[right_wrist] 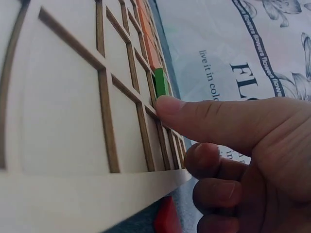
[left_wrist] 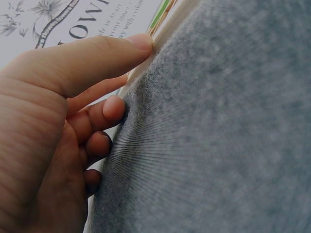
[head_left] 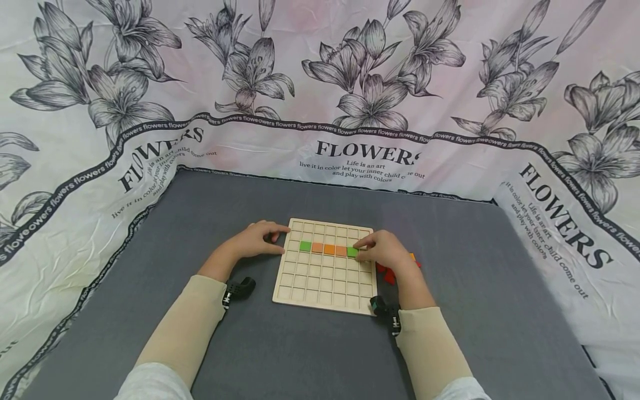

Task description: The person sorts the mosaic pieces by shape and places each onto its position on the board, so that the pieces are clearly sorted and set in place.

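Observation:
A square wooden grid board lies on the grey table. Across one of its upper rows runs a line of tiles: a green tile, then orange tiles, and a second green tile at the right end. My right hand pinches this right-end green tile between thumb and index finger; in the right wrist view the thumb tip meets its near end. At the board's left edge my left hand rests its thumb and index fingertip, spread apart, while its other fingers bend inward.
Several red pieces and an orange one lie right of the board, partly hidden behind my right hand and wrist. Flower-printed cloth stands around the back and sides of the grey tabletop.

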Tool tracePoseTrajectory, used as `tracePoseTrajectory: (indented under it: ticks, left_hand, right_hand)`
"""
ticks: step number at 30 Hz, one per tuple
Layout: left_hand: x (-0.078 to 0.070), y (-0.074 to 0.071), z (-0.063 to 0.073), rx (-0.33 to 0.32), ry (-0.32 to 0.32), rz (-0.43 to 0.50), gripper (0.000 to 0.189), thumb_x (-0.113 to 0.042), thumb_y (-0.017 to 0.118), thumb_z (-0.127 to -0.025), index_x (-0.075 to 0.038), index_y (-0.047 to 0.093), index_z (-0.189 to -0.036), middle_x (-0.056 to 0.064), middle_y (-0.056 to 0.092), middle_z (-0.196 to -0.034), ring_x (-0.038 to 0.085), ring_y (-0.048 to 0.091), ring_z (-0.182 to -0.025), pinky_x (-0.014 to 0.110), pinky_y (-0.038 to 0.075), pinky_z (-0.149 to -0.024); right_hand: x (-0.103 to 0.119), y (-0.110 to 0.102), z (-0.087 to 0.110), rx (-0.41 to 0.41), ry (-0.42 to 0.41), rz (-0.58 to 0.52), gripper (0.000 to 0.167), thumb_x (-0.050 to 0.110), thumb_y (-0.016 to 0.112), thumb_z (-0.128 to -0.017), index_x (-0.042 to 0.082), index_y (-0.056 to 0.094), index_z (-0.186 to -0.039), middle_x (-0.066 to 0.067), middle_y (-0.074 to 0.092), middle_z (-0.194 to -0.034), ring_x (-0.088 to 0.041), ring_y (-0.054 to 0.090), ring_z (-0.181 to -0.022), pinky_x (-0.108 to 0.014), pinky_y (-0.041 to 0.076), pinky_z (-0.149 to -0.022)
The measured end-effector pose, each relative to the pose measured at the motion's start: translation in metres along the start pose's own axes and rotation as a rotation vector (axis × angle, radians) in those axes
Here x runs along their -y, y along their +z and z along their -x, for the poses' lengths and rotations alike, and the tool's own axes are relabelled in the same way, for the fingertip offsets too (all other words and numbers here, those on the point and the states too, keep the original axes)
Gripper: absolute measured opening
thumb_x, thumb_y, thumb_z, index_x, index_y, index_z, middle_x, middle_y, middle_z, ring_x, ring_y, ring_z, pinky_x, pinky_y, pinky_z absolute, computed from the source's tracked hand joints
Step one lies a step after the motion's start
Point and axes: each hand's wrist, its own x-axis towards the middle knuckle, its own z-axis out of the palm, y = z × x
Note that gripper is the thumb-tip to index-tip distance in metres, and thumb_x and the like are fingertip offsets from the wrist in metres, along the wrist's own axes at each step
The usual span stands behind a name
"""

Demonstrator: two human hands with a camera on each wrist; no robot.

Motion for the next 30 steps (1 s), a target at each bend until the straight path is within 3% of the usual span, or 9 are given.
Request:
tracePoseTrajectory:
  ticks: [7, 18, 23, 30]
  left_hand:
    - [0.0, 0.0, 0.0, -0.001, -0.004, -0.007, 0.056, -0.028, 0.082, -0.09, -0.011, 0.064, -0.14, 0.0, 0.051, -0.089, 0.02, 0.04, -0.086, 0.045, 0.024, -0.085]
    - [0.0, 0.0, 0.0, -0.004, 0.016, -0.006, 0.055, -0.026, 0.082, -0.09, -0.01, 0.064, -0.139, 0.0, 0.051, -0.087, 0.02, 0.041, -0.086, 0.045, 0.023, -0.085]
    - [0.0, 0.001, 0.0, -0.004, 0.019, -0.013, 0.055, -0.026, 0.082, -0.09, -0.01, 0.064, -0.139, 0.0, 0.051, -0.087, 0.02, 0.04, -0.086, 0.046, 0.022, -0.085]
    - [0.0, 0.001, 0.0, -0.007, 0.026, -0.013, 0.055, -0.026, 0.082, -0.09, -0.009, 0.064, -0.139, -0.001, 0.051, -0.087, 0.02, 0.04, -0.086, 0.045, 0.022, -0.085]
  right_hand:
    - [0.003, -0.002, 0.001, -0.006, -0.002, 0.052, 0.029, 0.019, 0.085, -0.084, 0.012, 0.081, -0.112, -0.005, 0.062, -0.091, -0.021, 0.052, -0.081, -0.035, 0.045, -0.068]
    - [0.009, -0.002, 0.002, -0.04, 0.025, 0.23, 0.027, 0.03, 0.083, -0.086, 0.021, 0.082, -0.111, -0.005, 0.072, -0.11, -0.022, 0.063, -0.091, -0.039, 0.051, -0.073]
    - [0.007, -0.008, 0.007, -0.042, -0.007, 0.155, 0.031, 0.03, 0.078, -0.092, 0.017, 0.079, -0.12, -0.011, 0.067, -0.117, -0.024, 0.059, -0.094, -0.041, 0.049, -0.076]
    - [-0.004, -0.028, 0.013, -0.1, -0.048, 0.024, 0.037, 0.025, 0.074, -0.097, 0.007, 0.073, -0.128, -0.01, 0.058, -0.089, -0.023, 0.046, -0.074, -0.038, 0.04, -0.066]
